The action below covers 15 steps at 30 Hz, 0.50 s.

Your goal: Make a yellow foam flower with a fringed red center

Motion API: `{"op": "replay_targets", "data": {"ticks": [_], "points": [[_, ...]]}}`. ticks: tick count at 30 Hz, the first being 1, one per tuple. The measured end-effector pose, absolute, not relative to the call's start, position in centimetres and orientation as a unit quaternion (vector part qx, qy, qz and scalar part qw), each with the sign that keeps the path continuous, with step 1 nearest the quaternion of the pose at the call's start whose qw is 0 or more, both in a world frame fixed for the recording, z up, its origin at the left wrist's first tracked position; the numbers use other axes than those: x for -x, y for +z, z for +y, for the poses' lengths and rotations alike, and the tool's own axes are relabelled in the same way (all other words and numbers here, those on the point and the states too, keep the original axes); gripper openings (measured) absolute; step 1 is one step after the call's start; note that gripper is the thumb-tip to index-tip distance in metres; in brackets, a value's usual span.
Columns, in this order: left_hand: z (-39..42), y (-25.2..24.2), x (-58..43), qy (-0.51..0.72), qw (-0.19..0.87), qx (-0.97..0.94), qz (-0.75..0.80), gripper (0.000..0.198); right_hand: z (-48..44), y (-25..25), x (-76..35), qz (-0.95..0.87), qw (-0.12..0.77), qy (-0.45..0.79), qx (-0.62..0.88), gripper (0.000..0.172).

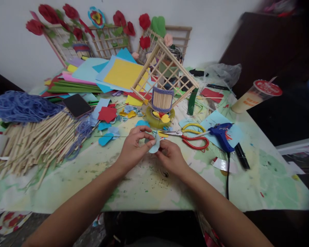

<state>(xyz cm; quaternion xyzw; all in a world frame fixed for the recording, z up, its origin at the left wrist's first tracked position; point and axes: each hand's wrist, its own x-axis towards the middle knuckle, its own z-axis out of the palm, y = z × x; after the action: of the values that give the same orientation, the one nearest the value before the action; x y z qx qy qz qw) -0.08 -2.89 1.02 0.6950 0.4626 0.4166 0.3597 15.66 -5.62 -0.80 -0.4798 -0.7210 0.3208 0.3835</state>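
Both my hands meet over the middle of the table on a small light blue foam petal (154, 145). My left hand (134, 147) pinches its left edge with thumb and fingers curled. My right hand (171, 156) grips its lower right edge, fingers closed. Just beyond them lie red and yellow scissors (193, 137), more blue petals (105, 139) and a roll of tape (154, 120) with a yellow flower on it.
A blue glue gun (222, 135) with its black cord lies to the right. A heap of wooden sticks (38, 140) and blue yarn (18, 106) fills the left. A stick lattice frame (167, 72), coloured foam sheets (118, 73) and a cup (254, 96) stand farther back.
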Motion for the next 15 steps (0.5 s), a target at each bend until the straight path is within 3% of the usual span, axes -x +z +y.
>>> {"op": "replay_targets", "data": {"ticks": [2,6,11,15], "points": [[-2.97,0.99,-0.04,0.427,0.374,-0.686,0.455,0.01,-5.67,-0.79,-15.66,-0.719,0.4,0.307,0.478,0.016],[-3.08,0.91,-0.28,0.491,0.475,-0.573,0.453,0.033,-5.64,-0.69,-15.98,-0.726,0.419,0.252,0.484,0.012],[-3.15,1.05,-0.48,0.418,0.675,-0.444,0.415,0.028,-5.7,-0.69,-16.15,-0.738,0.395,0.22,0.501,0.012],[-3.04,1.11,-0.46,0.408,0.733,-0.372,0.398,0.033,-5.77,-0.72,-16.13,-0.748,0.366,0.203,0.514,0.015]]}}
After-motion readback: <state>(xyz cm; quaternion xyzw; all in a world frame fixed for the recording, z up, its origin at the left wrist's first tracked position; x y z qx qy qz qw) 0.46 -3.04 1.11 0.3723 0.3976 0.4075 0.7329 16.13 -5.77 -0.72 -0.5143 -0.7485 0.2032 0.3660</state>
